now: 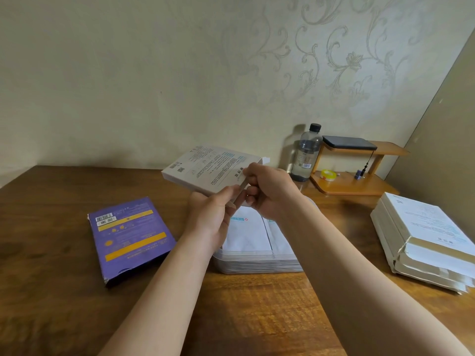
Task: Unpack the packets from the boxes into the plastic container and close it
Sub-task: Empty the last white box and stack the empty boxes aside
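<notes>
Nearest, two bare forearms are reaching over the grained wooden table (64,291). Both hands are gripping a flat white cardboard box (205,167) in the air: the left hand (213,214) is pinching its near edge, the right hand (272,191) is closing on its end flap. Below them a clear plastic container (257,263) is lying open, holding smooth white packets (246,235). A purple box (128,237) is lying flat to the left, a stack of white boxes (421,237) to the right. Farther back, a bottle (305,155) is standing beside a small wooden shelf (359,181).
</notes>
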